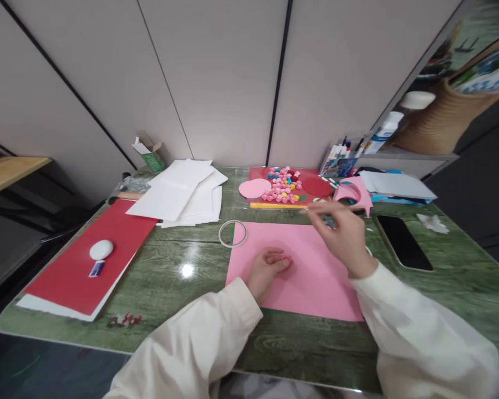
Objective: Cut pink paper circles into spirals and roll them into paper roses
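A pink sheet [316,277] lies on the green table in front of me. Over its left part, my left hand [268,271] pinches a small pink curled piece [287,259] between thumb and fingers. My right hand [341,233] is raised above the sheet's upper right, thumb and forefinger brought close together near the yellow strip [274,205]; whatever is between the fingertips is too small to make out. Many small pink pieces, with a few blue and yellow ones [283,185], are heaped on a red sheet [311,173] behind. A tape roll [233,234] overlaps the pink sheet's upper left corner.
White papers [178,191] and a red sheet with a white oval object [101,250] are on the left. A phone [404,243], a cut pink sheet [363,197] and a pen holder [339,160] are on the right. Scraps [126,320] lie near the front edge.
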The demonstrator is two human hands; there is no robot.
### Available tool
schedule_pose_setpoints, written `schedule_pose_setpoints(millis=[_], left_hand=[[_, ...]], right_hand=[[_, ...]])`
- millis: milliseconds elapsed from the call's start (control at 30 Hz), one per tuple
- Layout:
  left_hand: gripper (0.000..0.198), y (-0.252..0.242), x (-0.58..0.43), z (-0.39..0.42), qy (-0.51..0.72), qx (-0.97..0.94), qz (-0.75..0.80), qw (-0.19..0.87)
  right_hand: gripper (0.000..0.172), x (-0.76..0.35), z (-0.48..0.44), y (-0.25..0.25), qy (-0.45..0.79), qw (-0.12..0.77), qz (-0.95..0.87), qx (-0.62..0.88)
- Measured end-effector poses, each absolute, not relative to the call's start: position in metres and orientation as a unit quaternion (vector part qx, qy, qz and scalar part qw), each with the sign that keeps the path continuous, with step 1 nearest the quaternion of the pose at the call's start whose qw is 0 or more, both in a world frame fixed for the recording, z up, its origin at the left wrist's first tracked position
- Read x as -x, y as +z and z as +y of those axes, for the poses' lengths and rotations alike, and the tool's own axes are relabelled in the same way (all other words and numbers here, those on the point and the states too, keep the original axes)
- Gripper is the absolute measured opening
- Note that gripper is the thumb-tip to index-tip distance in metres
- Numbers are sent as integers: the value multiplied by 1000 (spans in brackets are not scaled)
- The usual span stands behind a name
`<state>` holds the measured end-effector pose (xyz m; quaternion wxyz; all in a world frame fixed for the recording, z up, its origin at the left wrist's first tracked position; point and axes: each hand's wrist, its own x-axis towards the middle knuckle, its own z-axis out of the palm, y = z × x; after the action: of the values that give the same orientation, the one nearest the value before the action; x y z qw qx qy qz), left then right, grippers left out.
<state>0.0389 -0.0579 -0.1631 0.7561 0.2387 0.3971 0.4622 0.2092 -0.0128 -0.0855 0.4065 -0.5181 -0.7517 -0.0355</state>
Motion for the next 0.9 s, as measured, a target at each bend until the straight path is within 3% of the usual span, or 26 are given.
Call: schedule_pose_setpoints(millis=[200, 433, 900], left_hand=[[37, -165, -43, -60, 481, -242, 403, 740], [27, -172, -43, -57, 481, -265, 394, 737], [31, -168, -42, -55, 454, -257, 401, 753]], right_hand=[[18, -196, -105, -115, 106, 439, -730, 513], [15, -198, -103, -144, 80, 444, -722, 524], [12, -194, -102, -151, 108, 421, -717, 546]])
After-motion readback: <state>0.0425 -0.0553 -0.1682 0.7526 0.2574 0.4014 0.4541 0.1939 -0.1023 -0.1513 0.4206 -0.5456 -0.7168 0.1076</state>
